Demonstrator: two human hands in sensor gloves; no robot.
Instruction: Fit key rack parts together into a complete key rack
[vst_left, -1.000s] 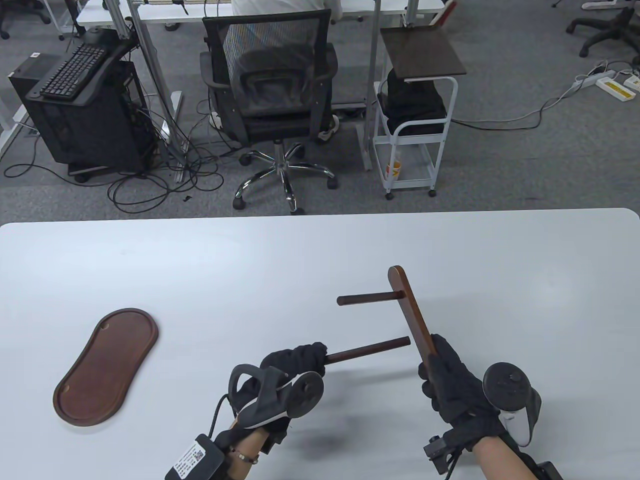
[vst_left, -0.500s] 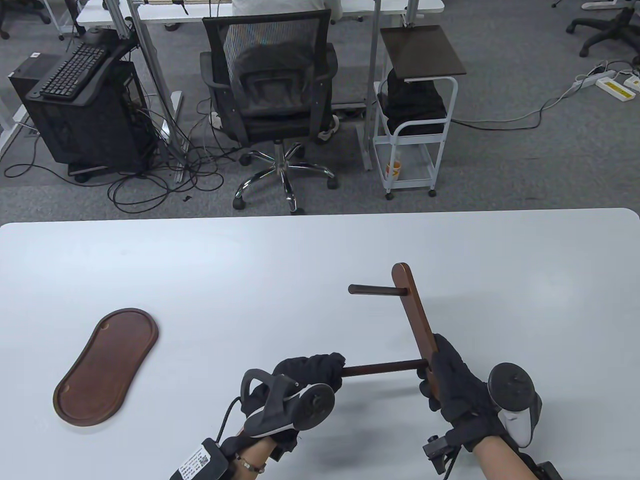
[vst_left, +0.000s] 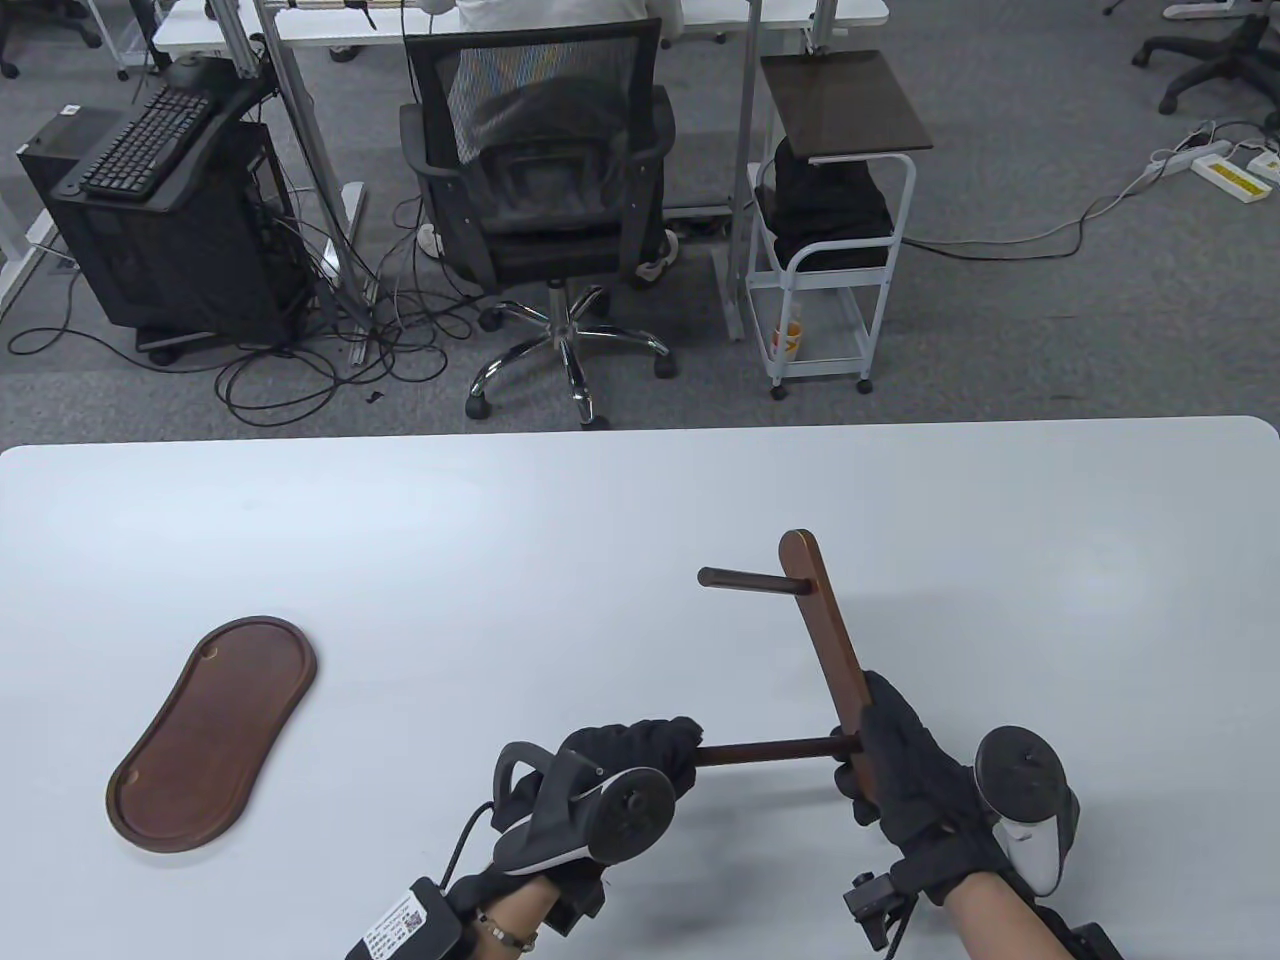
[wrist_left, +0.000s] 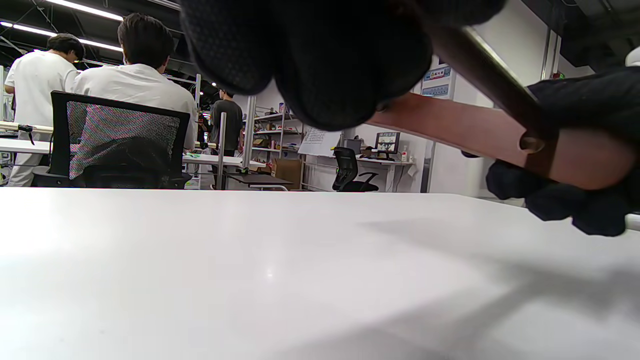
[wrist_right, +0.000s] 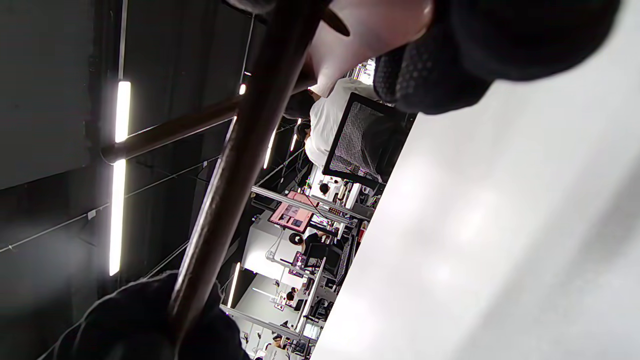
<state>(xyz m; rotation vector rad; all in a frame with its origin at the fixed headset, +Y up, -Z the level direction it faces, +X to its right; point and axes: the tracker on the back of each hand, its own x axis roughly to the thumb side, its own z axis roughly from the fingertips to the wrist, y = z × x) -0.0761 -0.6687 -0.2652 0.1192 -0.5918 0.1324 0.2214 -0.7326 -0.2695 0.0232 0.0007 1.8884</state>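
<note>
My right hand (vst_left: 868, 745) grips the lower end of a dark wooden slat (vst_left: 818, 615) and holds it above the white table (vst_left: 500, 560). One peg (vst_left: 745, 578) sticks out leftward from the slat's far end. My left hand (vst_left: 668, 748) grips a second peg (vst_left: 770, 750), whose tip meets the slat just beside my right fingers. In the left wrist view my fingers (wrist_left: 325, 60) hold this peg (wrist_left: 492, 82) against a hole (wrist_left: 531, 145) in the slat (wrist_left: 465, 127); its depth is unclear. The right wrist view shows my fingers (wrist_right: 500, 40) and dark crossing wood, close and blurred.
The peanut-shaped wooden base tray (vst_left: 215, 730) lies flat on the table at the left, well apart from both hands. Beyond the table's far edge are an office chair (vst_left: 540, 170), a white trolley (vst_left: 830, 250) and a computer tower (vst_left: 170, 220).
My left hand has moved right and toward me with the second peg. Its tip has gone from free air left of the slat to touching the slat. The slat has shifted slightly.
</note>
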